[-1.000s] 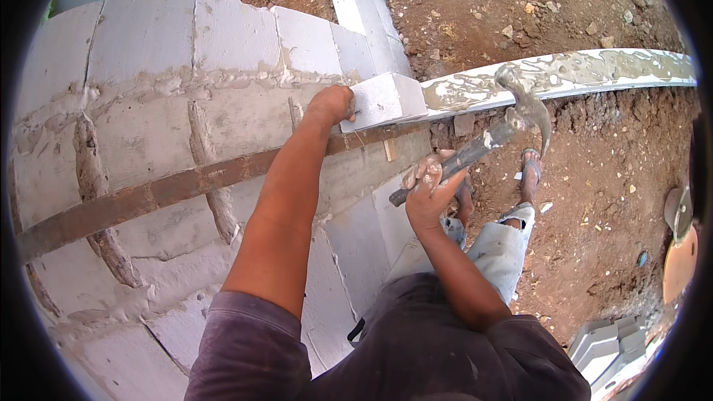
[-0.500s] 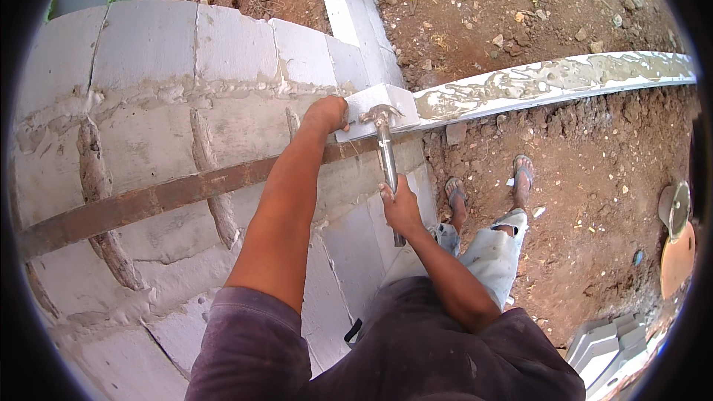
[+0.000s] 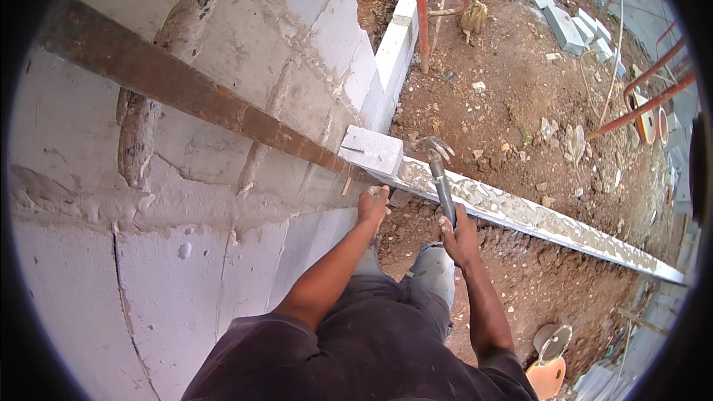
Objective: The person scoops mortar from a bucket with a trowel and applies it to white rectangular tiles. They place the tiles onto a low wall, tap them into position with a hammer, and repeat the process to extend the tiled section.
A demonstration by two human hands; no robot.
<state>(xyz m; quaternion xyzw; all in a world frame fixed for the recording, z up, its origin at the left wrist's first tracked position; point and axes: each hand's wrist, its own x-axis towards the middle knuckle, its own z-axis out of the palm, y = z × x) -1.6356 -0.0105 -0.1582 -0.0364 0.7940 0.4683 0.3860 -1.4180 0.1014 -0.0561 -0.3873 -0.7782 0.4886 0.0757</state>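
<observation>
My right hand [image 3: 462, 239] is closed round the grip of a claw hammer [image 3: 441, 178], whose head points up and away from me. Just left of the hammer, a small white block [image 3: 375, 150] sits at the wall's corner, where a thin dark line that looks like a nail marks its left side. My left hand [image 3: 373, 204] is below that block, near the end of a rusty metal bar [image 3: 200, 93]. Its fingers are curled together; what they hold, if anything, I cannot make out.
A white block wall [image 3: 215, 275] with mortar joints fills the left. A low mortar-topped block course [image 3: 535, 219] runs right. Red metal poles [image 3: 420, 15] stand beyond, with loose blocks [image 3: 568, 30] on the dirt. An orange thing [image 3: 547, 377] lies at lower right.
The view has swung and tilted. My left hand has come away from the block to a place below it. The hammer has moved off the block to its right, still in my right hand.
</observation>
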